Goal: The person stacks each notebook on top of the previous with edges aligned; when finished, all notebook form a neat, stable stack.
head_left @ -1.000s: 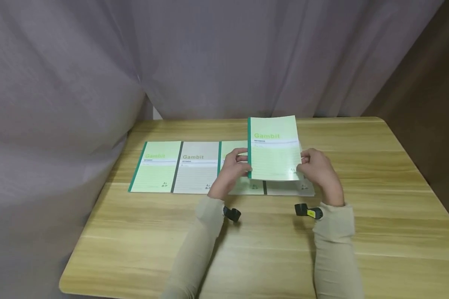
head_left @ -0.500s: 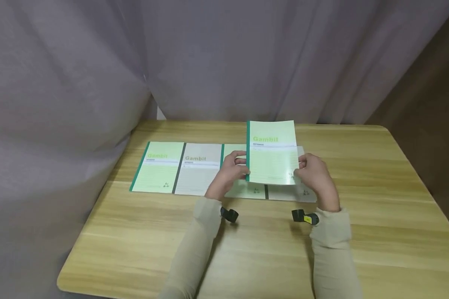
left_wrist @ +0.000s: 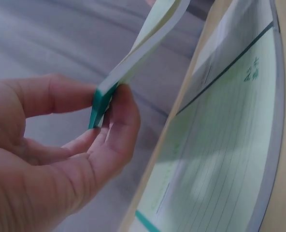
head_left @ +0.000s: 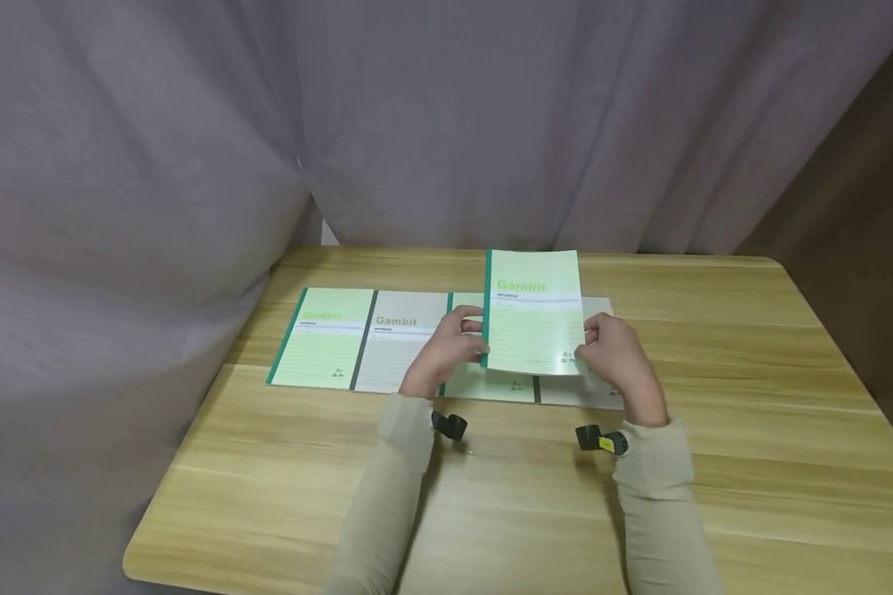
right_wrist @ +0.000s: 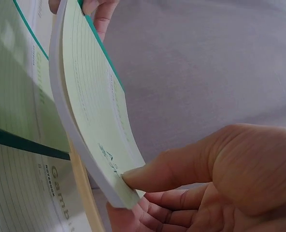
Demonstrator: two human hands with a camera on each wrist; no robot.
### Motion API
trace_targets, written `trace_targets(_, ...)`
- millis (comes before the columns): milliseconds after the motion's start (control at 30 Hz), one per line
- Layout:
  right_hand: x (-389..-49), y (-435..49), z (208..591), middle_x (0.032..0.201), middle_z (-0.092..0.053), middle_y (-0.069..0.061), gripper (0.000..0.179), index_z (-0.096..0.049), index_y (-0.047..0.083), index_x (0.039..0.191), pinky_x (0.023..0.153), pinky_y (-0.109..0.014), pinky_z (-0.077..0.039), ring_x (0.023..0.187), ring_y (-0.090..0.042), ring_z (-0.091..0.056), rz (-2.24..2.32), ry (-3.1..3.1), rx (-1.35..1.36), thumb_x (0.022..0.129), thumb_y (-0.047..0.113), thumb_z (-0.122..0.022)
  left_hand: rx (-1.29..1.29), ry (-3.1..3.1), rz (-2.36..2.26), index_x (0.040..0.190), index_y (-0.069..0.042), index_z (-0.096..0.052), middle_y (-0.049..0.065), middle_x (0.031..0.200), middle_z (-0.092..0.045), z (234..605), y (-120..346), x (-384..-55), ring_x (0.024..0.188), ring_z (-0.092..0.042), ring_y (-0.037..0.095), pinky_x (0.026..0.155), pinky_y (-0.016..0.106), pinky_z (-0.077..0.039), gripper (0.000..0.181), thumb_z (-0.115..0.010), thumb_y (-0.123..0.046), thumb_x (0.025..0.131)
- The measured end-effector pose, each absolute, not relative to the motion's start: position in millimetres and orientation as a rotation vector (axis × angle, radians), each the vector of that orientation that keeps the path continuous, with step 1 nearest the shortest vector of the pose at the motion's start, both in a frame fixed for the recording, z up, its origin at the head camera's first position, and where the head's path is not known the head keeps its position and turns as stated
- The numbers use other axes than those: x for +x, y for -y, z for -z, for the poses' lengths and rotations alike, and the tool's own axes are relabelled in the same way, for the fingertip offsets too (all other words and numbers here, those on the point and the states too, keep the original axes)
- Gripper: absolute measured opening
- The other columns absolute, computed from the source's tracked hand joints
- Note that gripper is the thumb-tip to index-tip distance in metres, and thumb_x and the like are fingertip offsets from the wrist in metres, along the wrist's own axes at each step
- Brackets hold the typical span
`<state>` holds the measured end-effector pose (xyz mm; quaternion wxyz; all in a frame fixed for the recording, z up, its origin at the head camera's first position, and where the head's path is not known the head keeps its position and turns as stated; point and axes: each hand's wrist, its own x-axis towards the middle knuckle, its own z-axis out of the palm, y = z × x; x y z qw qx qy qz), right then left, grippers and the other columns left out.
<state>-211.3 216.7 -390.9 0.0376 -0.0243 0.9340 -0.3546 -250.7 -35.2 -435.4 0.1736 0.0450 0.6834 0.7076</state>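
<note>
left hand point(head_left: 446, 350): pinches green-spined, pale-green rectangular paper notebook point(head_left: 533, 326)
right hand point(head_left: 616, 354): pinches its opposite edge
slip risk: uneven grip might drop it askew

On the wood-grain table point(head_left: 521, 504) lie, left to right, a green notebook point(head_left: 325, 343), a grey notebook point(head_left: 400, 347), another green notebook point(head_left: 491, 386) and another grey notebook point(head_left: 576, 392), seemingly edge to edge, the last two partly hidden.

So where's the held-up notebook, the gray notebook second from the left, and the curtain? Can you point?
Held-up notebook point(head_left: 533, 316), head view: middle of its front cover.
Gray notebook point(head_left: 398, 345), head view: lined part of its front cover.
Curtain point(head_left: 446, 124), head view: middle of the cloth.
</note>
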Motion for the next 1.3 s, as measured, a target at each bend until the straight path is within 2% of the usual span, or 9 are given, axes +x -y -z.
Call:
trace_targets(200,-213,-210,393,0.093,-0.056,-0.017,0.045,-0.052,-0.021,0.121,0.068,-0.036,-0.047,0.076,-0.025,-0.053,1.079,-2.860,-0.108,0.082,-0.002,-0.060,0.127,-1.959,-1.947,0.144,0.002,-0.042,0.020,0.122,-0.055,436,47,-252,0.089,-0.061,0.024,0.075,0.036,-0.058,0.063,-0.059,0.014,0.084)
trace_targets(367,-214,-203,394,0.091,-0.057,-0.017,0.042,-0.054,-0.020,0.117,0.073,-0.041,-0.048,0.078,-0.028,-0.054,1.061,-2.878,-0.130,0.080,-0.001,-0.060,0.125,-1.996,-1.897,0.144,0.001,-0.040,0.020,0.123,-0.056,436,53,-254,0.091,-0.061,0.025,0.074,0.035,-0.058,0.062,-0.059,0.013,0.086)
trace_targets(600,-217,-193,400,0.089,-0.057,-0.015,0.035,-0.056,-0.017,0.113,0.078,-0.046,-0.049,0.076,-0.027,-0.055,1.073,-2.876,-0.167,0.083,-0.001,-0.064,0.118,-2.020,-1.893,0.139,0.003,-0.044,0.016,0.111,-0.056,441,68,-259,0.085,-0.059,0.022,0.069,0.032,-0.056,0.054,-0.058,0.012,0.089)
trace_targets(967,-223,-184,413,0.089,-0.059,-0.016,0.035,-0.057,-0.019,0.113,0.074,-0.043,-0.049,0.077,-0.028,-0.055,1.080,-2.837,-0.214,0.083,-0.002,-0.067,0.123,-1.977,-1.871,0.133,0.003,-0.045,0.007,0.095,-0.051,448,85,-263,0.075,-0.058,0.019,0.063,0.029,-0.057,0.047,-0.060,0.012,0.089)
trace_targets(1167,-225,-180,418,0.086,-0.060,-0.015,0.031,-0.060,-0.018,0.109,0.074,-0.043,-0.051,0.076,-0.026,-0.055,1.082,-2.825,-0.262,0.083,-0.003,-0.069,0.130,-1.958,-1.857,0.133,0.004,-0.044,0.010,0.097,-0.056,454,94,-265,0.074,-0.061,0.019,0.064,0.030,-0.058,0.049,-0.059,0.012,0.088)
trace_targets(1300,-226,-177,419,0.084,-0.059,-0.015,0.025,-0.060,-0.015,0.103,0.069,-0.038,-0.050,0.075,-0.026,-0.055,1.083,-2.814,-0.277,0.083,-0.004,-0.069,0.118,-1.973,-1.844,0.131,0.004,-0.046,0.013,0.097,-0.061,456,98,-267,0.073,-0.064,0.020,0.064,0.030,-0.058,0.047,-0.059,0.014,0.087)
